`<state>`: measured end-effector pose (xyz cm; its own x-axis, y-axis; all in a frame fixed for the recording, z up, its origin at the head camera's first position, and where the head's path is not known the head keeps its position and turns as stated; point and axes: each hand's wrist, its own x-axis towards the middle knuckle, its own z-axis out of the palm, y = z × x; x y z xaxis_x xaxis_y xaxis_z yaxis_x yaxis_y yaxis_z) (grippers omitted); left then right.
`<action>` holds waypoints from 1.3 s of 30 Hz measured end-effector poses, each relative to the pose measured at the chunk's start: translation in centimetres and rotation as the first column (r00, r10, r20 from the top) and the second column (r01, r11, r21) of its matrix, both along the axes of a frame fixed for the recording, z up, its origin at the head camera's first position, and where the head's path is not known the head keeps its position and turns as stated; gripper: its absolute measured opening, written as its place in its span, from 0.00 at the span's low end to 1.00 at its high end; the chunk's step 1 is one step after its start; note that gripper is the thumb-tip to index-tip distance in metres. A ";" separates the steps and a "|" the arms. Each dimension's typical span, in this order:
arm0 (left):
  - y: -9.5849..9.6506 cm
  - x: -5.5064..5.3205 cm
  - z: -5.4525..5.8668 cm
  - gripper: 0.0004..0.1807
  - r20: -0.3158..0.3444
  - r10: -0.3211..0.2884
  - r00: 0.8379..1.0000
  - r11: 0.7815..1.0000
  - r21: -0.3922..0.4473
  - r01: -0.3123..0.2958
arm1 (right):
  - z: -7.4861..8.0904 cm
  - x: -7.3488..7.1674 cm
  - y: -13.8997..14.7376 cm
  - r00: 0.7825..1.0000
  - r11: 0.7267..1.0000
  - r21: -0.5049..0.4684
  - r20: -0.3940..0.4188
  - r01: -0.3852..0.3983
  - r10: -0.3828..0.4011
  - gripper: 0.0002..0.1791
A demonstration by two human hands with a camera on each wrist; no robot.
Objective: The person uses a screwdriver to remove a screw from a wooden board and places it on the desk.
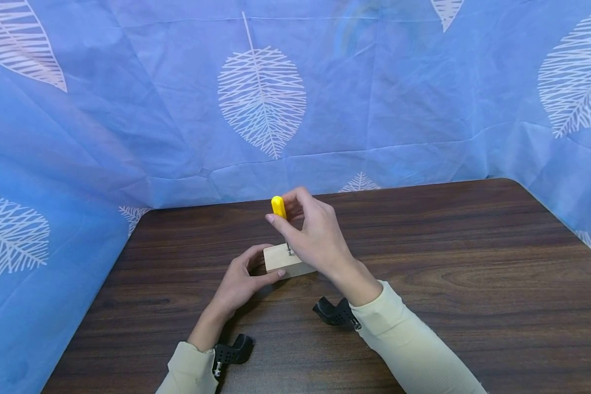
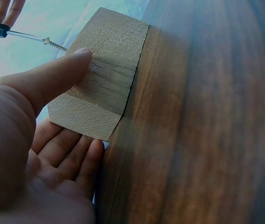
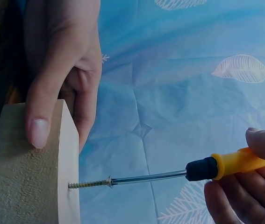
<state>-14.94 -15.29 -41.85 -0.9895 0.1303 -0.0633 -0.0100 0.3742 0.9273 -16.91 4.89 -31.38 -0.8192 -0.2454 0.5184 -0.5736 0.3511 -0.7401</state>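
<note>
A pale wooden block (image 1: pixel 279 259) lies on the table, and my left hand (image 1: pixel 238 282) grips its left end, thumb (image 2: pixel 71 65) along the near side and fingers behind. A screw (image 3: pixel 89 184) stands in the block's top face, most of its thread showing. The tip of a screwdriver (image 3: pixel 148 177) meets the screw head, shaft and screw roughly in line. My right hand (image 1: pixel 320 232) holds the screwdriver's yellow handle (image 1: pixel 278 207) between thumb and fingers. In the head view the right hand hides part of the shaft and the block's right end.
The dark wood-grain table (image 1: pixel 448 262) extends well to the right of the block. Behind it and at the sides hangs a blue cloth (image 1: pixel 177 109) with white leaf prints. Black wrist mounts (image 1: pixel 233 350) stick out from both sleeves, low over the table.
</note>
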 end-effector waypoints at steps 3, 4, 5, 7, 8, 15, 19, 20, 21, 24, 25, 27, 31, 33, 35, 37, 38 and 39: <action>0.0 0.0 0.0 0.30 -0.003 -0.003 1.000 1.000 0.003 0.003 | 0.0 -0.1 0.0 1.000 1.000 -0.012 -0.030 -0.006 0.006 0.13; 0.0 0.0 0.1 0.30 -0.004 -0.003 1.000 1.000 0.003 0.003 | 0.0 -0.1 -0.1 0.999 1.000 -0.018 -0.039 -0.010 0.010 0.12; -0.1 0.0 0.1 0.30 -0.004 -0.004 1.000 1.000 0.004 0.004 | 0.0 -0.1 -0.1 0.999 1.000 -0.023 -0.048 -0.014 0.013 0.11; -0.1 0.0 0.1 0.30 -0.004 -0.005 1.000 1.000 0.004 0.005 | -0.1 -0.2 -0.1 0.998 0.999 -0.030 -0.058 -0.019 0.017 0.11; -0.1 0.0 0.1 0.30 -0.004 -0.004 1.000 1.000 0.004 0.004 | 0.0 -0.2 -0.1 0.998 0.999 -0.034 -0.061 -0.022 0.020 0.11; -0.1 0.1 0.2 0.31 -0.003 -0.003 1.000 1.000 0.000 0.003 | 0.1 -0.2 -0.1 0.998 0.999 -0.027 -0.059 -0.024 0.022 0.12; -0.1 0.1 0.3 0.31 0.000 -0.003 1.000 1.000 0.001 0.003 | 0.2 -0.1 -0.1 1.000 1.000 -0.013 -0.025 -0.016 0.016 0.17; -0.1 0.1 0.3 0.31 0.000 -0.002 1.000 1.000 0.000 0.002 | 0.3 0.0 -0.1 1.000 1.000 -0.013 -0.014 -0.016 0.016 0.18; -0.2 0.1 0.3 0.30 0.001 -0.001 1.000 1.000 -0.001 0.001 | 0.3 0.0 -0.1 1.000 1.000 -0.012 -0.004 -0.015 0.015 0.18; -0.2 0.1 0.3 0.30 0.000 0.004 1.000 1.000 -0.006 -0.004 | 0.4 0.1 -0.1 1.000 1.000 -0.019 0.020 -0.023 0.023 0.17; -0.2 0.1 0.4 0.30 0.000 0.006 1.000 1.000 -0.006 -0.006 | 0.4 0.1 -0.1 0.999 0.999 -0.023 0.025 -0.025 0.026 0.16; -0.2 0.1 0.4 0.30 0.000 0.009 1.000 1.000 -0.007 -0.009 | 0.4 0.1 -0.1 0.999 0.999 -0.027 0.030 -0.028 0.029 0.15; -0.2 0.1 0.4 0.30 -0.001 0.015 1.000 1.000 -0.004 -0.015 | 0.6 0.1 -0.1 0.998 0.998 -0.042 0.040 -0.038 0.039 0.13; -0.2 0.1 0.3 0.30 0.001 0.019 1.000 1.000 -0.007 -0.019 | 0.8 -0.1 0.3 0.997 0.997 -0.067 0.050 -0.047 0.051 0.14; -0.1 0.1 0.2 0.30 -0.004 0.020 1.000 1.000 -0.009 -0.020 | 1.2 -0.3 1.2 0.996 0.994 -0.100 0.071 -0.040 0.048 0.14; 0.0 0.1 0.1 0.30 -0.009 0.018 1.000 1.000 -0.006 -0.018 | 1.5 -0.6 2.6 0.994 0.992 -0.124 0.106 -0.010 0.024 0.15; 0.0 0.1 0.1 0.30 -0.012 0.017 1.000 1.000 -0.004 -0.017 | 1.7 -0.8 3.5 0.992 0.992 -0.121 0.126 0.018 -0.003 0.15; 0.1 0.1 0.0 0.30 -0.015 0.016 1.000 1.000 0.000 -0.016 | 1.7 -1.0 4.5 0.988 0.993 -0.107 0.150 0.055 -0.039 0.16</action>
